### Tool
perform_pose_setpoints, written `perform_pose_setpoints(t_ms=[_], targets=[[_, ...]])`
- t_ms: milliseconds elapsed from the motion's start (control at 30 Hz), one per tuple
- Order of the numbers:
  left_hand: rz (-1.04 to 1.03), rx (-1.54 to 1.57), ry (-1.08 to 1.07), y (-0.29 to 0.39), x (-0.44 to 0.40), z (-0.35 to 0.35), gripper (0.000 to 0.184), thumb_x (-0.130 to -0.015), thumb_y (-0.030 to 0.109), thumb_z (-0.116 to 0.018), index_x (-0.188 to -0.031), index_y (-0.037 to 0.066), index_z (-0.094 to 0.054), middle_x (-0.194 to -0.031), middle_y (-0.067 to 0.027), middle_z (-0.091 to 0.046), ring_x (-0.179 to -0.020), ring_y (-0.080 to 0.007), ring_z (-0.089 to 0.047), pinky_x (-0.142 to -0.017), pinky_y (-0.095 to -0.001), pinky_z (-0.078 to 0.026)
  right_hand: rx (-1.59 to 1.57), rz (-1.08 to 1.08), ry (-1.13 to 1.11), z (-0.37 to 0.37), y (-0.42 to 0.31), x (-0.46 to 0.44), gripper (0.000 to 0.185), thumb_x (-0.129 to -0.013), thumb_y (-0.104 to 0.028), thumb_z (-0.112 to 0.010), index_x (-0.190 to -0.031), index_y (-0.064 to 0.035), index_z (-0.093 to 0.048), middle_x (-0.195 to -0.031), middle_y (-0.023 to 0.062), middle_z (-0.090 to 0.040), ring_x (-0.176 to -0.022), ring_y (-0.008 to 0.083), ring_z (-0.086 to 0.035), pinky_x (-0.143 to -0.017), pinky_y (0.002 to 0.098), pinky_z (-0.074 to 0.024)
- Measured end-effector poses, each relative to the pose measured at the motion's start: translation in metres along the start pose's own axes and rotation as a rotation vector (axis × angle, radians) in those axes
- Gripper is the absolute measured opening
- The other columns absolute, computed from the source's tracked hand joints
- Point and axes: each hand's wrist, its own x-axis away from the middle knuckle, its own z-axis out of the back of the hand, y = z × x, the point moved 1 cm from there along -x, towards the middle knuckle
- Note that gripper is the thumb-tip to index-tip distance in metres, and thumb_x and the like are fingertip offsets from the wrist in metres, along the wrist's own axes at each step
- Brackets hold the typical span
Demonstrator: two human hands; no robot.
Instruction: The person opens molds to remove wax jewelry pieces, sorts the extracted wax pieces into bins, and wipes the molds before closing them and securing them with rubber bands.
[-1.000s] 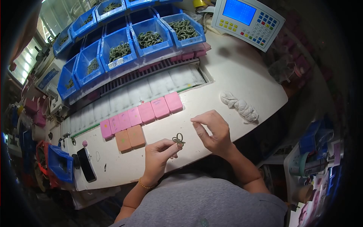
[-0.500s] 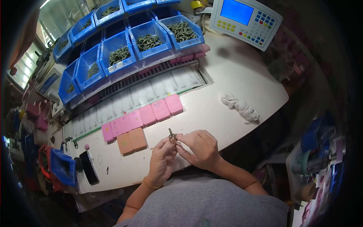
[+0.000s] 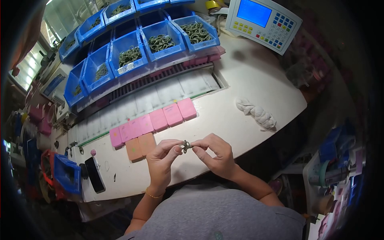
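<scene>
A small cluster of dark green rings [image 3: 186,147] is held up between my two hands, above the front part of the table. My left hand [image 3: 163,160] pinches it from the left with thumb and forefinger. From the other side, my right hand [image 3: 216,155] grips its right edge between thumb and fingertips. How many rings are in the cluster I cannot make out. Beyond my hands lies a row of pink blocks [image 3: 173,115], with two orange-brown blocks [image 3: 134,150] in front of its left part.
Blue bins [image 3: 162,42] at the back hold many similar green rings. A keypad device with a blue screen [image 3: 253,13] stands at the back right. A crumpled white cloth [image 3: 256,113] lies on the right, a black phone [image 3: 95,175] at the left edge.
My hands have moved apart a little, the left one going left and up. The ring cluster has turned and now sits level between both sets of fingertips. The view has shifted slightly.
</scene>
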Motion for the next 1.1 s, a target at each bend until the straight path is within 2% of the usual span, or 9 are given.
perform_pose_setpoints(t_ms=[133,300,700,1100], targets=[[-0.056,0.0,-0.031,-0.001,-0.001,-0.001,0.017,-0.092,0.009,-0.072,-0.104,-0.002,-0.073,-0.099,-0.0089,-0.069,-0.082,-0.013,-0.063,-0.074,-0.0253,-0.052,0.017,-0.014,-0.006,0.003,0.0,-0.001,0.015,-0.085,-0.002,-0.072,-0.1,-0.0044,-0.072,-0.086,0.0074,-0.069,-0.075,0.0215,-0.061,-0.066,0.0315,-0.0505],[-0.08,0.018,-0.039,-0.002,-0.005,-0.005,0.014,-0.093,0.007,-0.072,-0.102,-0.003,-0.073,-0.097,-0.0088,-0.068,-0.079,-0.0125,-0.061,-0.071,-0.0249,-0.051,0.199,0.162,-0.092,0.009,0.002,-0.011,0.02,-0.083,-0.003,-0.071,-0.103,-0.0033,-0.071,-0.09,0.0073,-0.069,-0.081,0.0245,-0.062,-0.071,0.0352,-0.0523],[-0.066,0.038,-0.035,-0.005,-0.007,-0.005,0.013,-0.093,0.006,-0.071,-0.102,-0.003,-0.073,-0.095,-0.0097,-0.068,-0.077,-0.0139,-0.061,-0.067,-0.0259,-0.05,0.146,0.112,-0.116,0.009,0.004,-0.011,0.02,-0.082,-0.003,-0.071,-0.101,-0.0021,-0.07,-0.09,0.008,-0.068,-0.083,0.0254,-0.062,-0.072,0.0359,-0.0522],[0.02,0.063,-0.016,-0.008,-0.009,-0.004,0.014,-0.094,0.01,-0.071,-0.099,-0.003,-0.073,-0.091,-0.0087,-0.067,-0.074,-0.0141,-0.061,-0.066,-0.0269,-0.049,0.137,0.158,-0.133,0.003,0.01,-0.006,0.021,-0.083,0.0,-0.069,-0.104,0.0014,-0.065,-0.089,0.011,-0.064,-0.082,0.0278,-0.059,-0.074,0.0375,-0.0508]])
